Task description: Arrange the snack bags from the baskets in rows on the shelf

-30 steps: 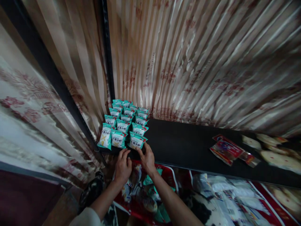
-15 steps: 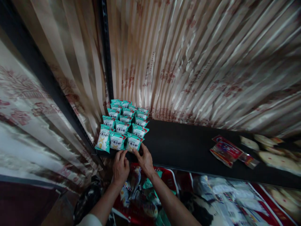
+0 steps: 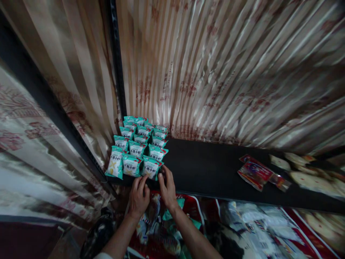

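Small teal-and-white snack bags stand in rows at the left end of a black shelf (image 3: 205,169). The front-right snack bag (image 3: 151,168) is between my two hands. My left hand (image 3: 138,197) is at its lower front edge, fingers loosely bent and reaching forward, gripping nothing visible. Just right of the same bag is my right hand (image 3: 167,189), its thumb and fingers apart and nothing between them. Beside that bag are the front-middle snack bag (image 3: 132,166) and the front-left snack bag (image 3: 115,163), which leans slightly.
Red-brown packets (image 3: 254,172) and pale flat packaged items (image 3: 312,180) lie farther right on the shelf. Below stand a red basket (image 3: 198,208) of mixed packets and another basket holding clear-wrapped packs (image 3: 261,226). A dark metal post (image 3: 115,54) and a printed curtain (image 3: 188,72) border the shelf.
My right hand's thumb has come away from the front of the front-right bag and now sits beside it. My left hand stays at the bag's lower edge. The view has shifted slightly.
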Demonstrator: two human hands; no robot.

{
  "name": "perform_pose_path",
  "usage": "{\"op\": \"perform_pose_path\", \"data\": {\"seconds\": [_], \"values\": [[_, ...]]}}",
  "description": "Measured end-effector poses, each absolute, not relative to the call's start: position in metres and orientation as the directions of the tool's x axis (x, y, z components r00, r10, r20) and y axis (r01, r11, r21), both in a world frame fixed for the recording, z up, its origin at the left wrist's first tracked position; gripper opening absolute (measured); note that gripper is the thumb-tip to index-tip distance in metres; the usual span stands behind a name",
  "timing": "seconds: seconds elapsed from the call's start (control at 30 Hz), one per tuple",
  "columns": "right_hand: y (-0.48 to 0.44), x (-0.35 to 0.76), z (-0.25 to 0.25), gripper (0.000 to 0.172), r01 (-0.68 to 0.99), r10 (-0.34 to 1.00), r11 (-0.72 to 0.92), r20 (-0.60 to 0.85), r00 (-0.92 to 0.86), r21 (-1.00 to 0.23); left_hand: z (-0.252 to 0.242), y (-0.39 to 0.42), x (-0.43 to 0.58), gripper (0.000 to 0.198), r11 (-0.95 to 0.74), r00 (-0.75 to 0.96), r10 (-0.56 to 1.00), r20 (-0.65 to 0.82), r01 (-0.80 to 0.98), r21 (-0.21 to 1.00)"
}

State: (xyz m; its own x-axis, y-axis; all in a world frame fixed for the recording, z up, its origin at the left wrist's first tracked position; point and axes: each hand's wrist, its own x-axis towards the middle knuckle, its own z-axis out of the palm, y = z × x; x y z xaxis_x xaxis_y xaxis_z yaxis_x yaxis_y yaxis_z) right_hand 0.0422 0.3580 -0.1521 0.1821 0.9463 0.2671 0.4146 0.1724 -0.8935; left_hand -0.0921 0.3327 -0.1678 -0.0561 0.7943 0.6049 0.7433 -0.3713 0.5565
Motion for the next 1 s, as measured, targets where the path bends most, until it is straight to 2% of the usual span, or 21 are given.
{"op": "perform_pose_path", "data": {"seconds": [0.1,0.23,0.53,0.83,1.0], "values": [[0.367,0.051,-0.148,0.051,0.41,0.937,0.184,0.285,0.2,-0.893,-0.17,0.334,-0.09,0.036,-0.383,-0.043,0.777,0.628,0.759,0.526],[0.386,0.053,-0.141,0.053,0.413,0.955,0.205,0.274,0.113,-0.887,-0.171,0.338,-0.089,0.036,-0.362,-0.054,0.779,0.624,0.774,0.519],[0.393,0.051,-0.145,0.052,0.279,0.964,0.226,0.256,0.076,-0.933,-0.171,0.342,-0.087,0.031,-0.372,-0.07,0.76,0.647,0.768,0.521],[0.404,0.057,-0.138,0.052,0.042,0.95,0.195,0.199,0.239,-0.98,-0.169,0.342,-0.086,0.025,-0.406,-0.073,0.708,0.702,0.771,0.491],[0.416,0.061,-0.138,0.058,0.04,0.96,0.146,0.151,0.237,-0.988,-0.164,0.343,-0.087,0.023,-0.406,-0.093,0.688,0.72,0.774,0.487]]}}
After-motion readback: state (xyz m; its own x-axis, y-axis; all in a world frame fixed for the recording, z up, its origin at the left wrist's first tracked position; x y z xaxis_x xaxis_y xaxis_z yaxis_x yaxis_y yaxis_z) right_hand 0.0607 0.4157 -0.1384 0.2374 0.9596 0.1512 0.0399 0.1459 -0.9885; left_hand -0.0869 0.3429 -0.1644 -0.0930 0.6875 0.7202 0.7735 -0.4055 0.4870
